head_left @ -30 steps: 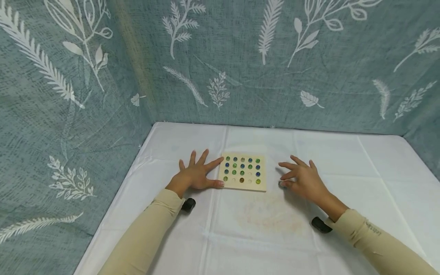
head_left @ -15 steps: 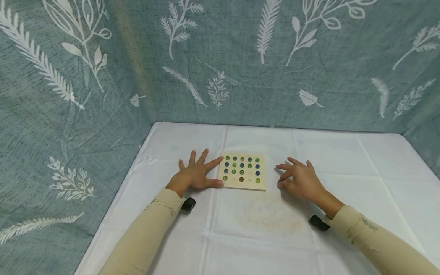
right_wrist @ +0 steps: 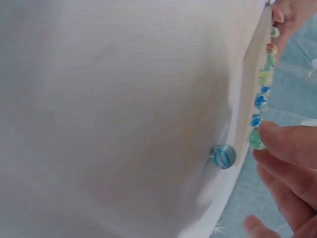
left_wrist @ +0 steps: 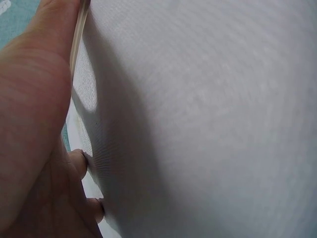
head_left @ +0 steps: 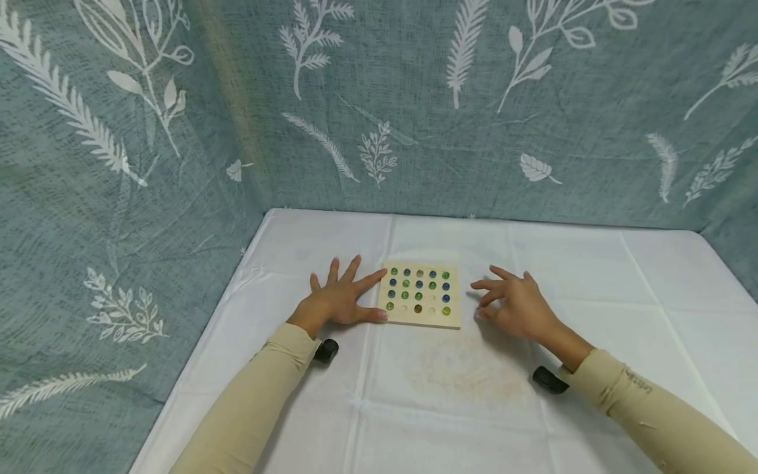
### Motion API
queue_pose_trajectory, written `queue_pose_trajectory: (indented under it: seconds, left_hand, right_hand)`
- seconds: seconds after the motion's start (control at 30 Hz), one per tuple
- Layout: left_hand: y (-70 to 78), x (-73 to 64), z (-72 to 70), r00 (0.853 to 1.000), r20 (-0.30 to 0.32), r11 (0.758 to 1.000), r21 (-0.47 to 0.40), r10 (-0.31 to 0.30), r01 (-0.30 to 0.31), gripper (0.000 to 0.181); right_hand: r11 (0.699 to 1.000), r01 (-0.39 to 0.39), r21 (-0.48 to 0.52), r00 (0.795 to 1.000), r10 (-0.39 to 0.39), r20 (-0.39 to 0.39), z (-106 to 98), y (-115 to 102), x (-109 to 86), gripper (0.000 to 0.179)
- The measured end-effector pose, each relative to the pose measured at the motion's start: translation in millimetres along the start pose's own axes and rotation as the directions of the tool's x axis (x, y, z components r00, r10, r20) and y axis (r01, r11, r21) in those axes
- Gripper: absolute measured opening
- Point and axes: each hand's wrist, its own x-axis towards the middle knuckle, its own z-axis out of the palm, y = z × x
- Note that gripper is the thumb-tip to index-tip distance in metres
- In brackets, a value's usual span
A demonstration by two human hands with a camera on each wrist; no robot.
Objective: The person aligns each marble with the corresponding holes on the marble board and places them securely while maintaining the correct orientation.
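Note:
A pale wooden board [head_left: 423, 322] lies on the white cloth, with rows of green, blue and brown marbles [head_left: 418, 308] in its holes; a few holes show bare. My left hand [head_left: 339, 299] is spread flat at the board's left side, index fingertip and thumb touching its edge. Over the cloth just right of the board hovers my right hand [head_left: 518, 306], its fingers loosely bent and thumb near the index finger. A light blue swirled marble [right_wrist: 223, 156] sits on the cloth, apart from the right thumb and fingertips in the right wrist view.
White cloth [head_left: 414, 421] covers the table, with a faint brownish stain in front of the board. Blue-green leaf-patterned curtains [head_left: 414, 151] stand behind and to the left. Under each sleeve end shows a black wrist device [head_left: 551, 380].
My right hand has shifted slightly left, closer to the board. The dark marble seen beside the right thumb earlier is now mostly hidden in the head view. My left hand keeps still.

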Motion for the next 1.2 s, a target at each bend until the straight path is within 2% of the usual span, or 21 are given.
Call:
queue_pose_trajectory:
  seconds: [0.27, 0.53, 0.8, 1.2]
  left_hand:
    - [1.1, 0.1, 0.0, 1.0, -0.001, 1.0, -0.016, 0.0, 0.0, 0.096]
    - [3.3, -3.0, -2.0, 1.0, 0.009, 0.999, -0.041, -0.002, 0.002, 0.098]
    - [2.0, 0.9, -3.1, 1.0, -0.01, 1.0, -0.015, 0.009, -0.009, 0.097]
    - [1.0, -1.6, -0.7, 1.0, -0.01, 1.0, -0.013, -0.001, 0.001, 0.096]
  right_hand:
    - [0.998, 0.012, 0.063, 1.0, -0.012, 0.005, -2.3, -7.5, 7.0, 0.006]
    - [0.997, 0.034, 0.069, 0.999, -0.034, -0.009, -2.5, -17.8, 14.0, 0.006]
    - [0.993, 0.079, 0.089, 0.997, -0.079, -0.01, -4.9, -31.1, 27.0, 0.005]
    - [0.99, 0.075, 0.117, 0.997, -0.077, 0.007, 0.9, -43.5, 36.1, 0.006]
